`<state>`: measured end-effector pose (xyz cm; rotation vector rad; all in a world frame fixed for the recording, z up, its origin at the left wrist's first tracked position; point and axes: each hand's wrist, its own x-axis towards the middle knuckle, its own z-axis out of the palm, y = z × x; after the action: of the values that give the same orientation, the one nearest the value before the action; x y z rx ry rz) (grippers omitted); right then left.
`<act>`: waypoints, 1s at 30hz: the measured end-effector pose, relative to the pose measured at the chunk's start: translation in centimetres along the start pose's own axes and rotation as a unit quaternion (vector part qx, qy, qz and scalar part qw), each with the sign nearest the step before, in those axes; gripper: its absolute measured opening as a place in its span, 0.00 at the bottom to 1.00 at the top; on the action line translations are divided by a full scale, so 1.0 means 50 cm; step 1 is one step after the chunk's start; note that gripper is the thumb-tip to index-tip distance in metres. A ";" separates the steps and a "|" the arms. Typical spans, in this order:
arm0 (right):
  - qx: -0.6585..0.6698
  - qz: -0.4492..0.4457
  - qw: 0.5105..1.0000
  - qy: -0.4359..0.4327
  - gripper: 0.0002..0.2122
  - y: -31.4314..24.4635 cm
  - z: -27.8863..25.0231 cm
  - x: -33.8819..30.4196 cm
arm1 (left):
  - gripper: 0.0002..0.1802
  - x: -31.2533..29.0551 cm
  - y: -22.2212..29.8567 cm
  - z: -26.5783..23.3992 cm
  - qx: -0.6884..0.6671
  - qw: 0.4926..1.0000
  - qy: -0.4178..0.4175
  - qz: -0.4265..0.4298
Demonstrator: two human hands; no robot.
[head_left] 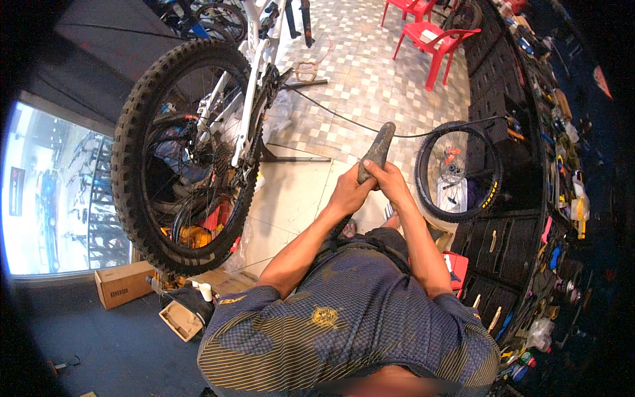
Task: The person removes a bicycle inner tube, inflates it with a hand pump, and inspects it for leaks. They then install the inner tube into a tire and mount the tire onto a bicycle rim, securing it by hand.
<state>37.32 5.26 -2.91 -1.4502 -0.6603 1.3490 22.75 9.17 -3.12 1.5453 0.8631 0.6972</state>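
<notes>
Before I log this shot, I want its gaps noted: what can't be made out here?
All in the head view:
- Some fingers of the left grip and right grip: hidden behind the hands themselves and the dark long item.
- That item's lower end: covered by hands and body.
- Far end of the white bike frame: cut off by the top edge.
- Many small items at right: too small and dim.

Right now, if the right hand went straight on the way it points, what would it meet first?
The long dark object, which the right hand already touches; how far things beyond lie is unclear.
</notes>
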 end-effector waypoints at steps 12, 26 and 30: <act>-0.031 0.034 0.999 -0.013 0.27 -0.003 -0.015 -0.002 | 0.14 -0.002 0.016 0.001 0.004 1.000 -0.006 -0.005; -0.007 0.063 0.997 -0.049 0.31 0.009 -0.028 -0.002 | 0.14 -0.012 0.000 0.006 0.012 1.000 -0.008 -0.001; 0.009 0.061 0.996 -0.058 0.31 0.005 -0.027 -0.007 | 0.14 -0.015 0.005 0.008 0.022 1.000 -0.011 0.005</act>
<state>38.47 4.46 -3.17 -1.4244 -0.6398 1.5398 22.68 8.32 -2.91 1.5938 0.8596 0.6703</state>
